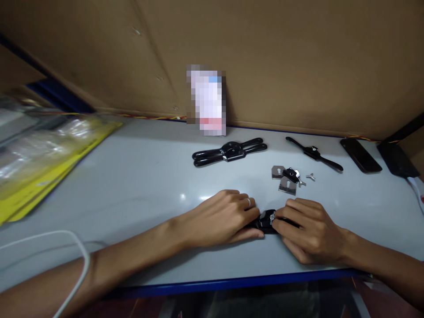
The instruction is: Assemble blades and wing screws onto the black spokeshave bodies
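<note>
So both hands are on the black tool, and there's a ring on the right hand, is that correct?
Not quite: the head view shows the ring on the left hand, not the right hand. Both hands are indeed on the black tool.

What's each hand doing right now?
Left hand: closed, holding the black tool by one end.
Right hand: fingers curled at the tool's screw; can't tell whether it's gripped or just touched.
</note>
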{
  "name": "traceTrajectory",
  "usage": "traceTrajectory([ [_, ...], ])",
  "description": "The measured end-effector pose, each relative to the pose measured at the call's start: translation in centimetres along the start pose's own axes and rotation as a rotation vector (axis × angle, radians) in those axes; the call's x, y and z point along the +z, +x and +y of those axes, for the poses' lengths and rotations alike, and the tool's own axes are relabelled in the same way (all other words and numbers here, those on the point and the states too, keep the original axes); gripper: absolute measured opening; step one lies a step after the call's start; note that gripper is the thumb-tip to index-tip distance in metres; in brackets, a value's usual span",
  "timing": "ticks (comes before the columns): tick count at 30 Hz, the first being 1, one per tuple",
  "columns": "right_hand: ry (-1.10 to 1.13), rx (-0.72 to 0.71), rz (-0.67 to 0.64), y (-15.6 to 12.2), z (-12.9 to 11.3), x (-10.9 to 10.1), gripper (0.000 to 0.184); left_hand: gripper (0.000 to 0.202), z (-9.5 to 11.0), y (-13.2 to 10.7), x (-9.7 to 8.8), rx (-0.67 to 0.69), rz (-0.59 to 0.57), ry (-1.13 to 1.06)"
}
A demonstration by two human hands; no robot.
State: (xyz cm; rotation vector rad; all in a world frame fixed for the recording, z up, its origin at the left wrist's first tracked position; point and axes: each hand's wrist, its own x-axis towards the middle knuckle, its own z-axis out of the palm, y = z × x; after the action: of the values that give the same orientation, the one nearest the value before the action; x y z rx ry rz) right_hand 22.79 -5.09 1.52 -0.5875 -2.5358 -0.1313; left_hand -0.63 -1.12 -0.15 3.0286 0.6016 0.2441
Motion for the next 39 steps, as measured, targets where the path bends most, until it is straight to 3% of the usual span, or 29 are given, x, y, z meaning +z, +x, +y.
traceTrajectory([
  [6,0.006,0.064,-0.028,-0.2,-0.1,0.3,0.014,0.047,0.0,0.0,-0.1,-0.001,0.014,-0.007],
  [14,-0.028,0.132,-0.101,0.1,-0.3,0.7,0.021,0.049,0.0,0.1,-0.1,-0.001,0.0,-0.005],
  [21,0.07,0.104,-0.06,0.0,-0.2,0.6,0.024,0.048,0.0,0.0,0.0,-0.003,-0.005,0.002],
  [29,0.024,0.235,-0.123,-0.3,-0.2,1.1,0.024,0.052,0.1,0.1,-0.2,0.003,0.027,-0.008],
  [39,0.078,0.209,-0.15,-0.3,-0.3,1.0,0.022,0.047,0.0,0.1,-0.1,-0.003,0.016,0.007],
])
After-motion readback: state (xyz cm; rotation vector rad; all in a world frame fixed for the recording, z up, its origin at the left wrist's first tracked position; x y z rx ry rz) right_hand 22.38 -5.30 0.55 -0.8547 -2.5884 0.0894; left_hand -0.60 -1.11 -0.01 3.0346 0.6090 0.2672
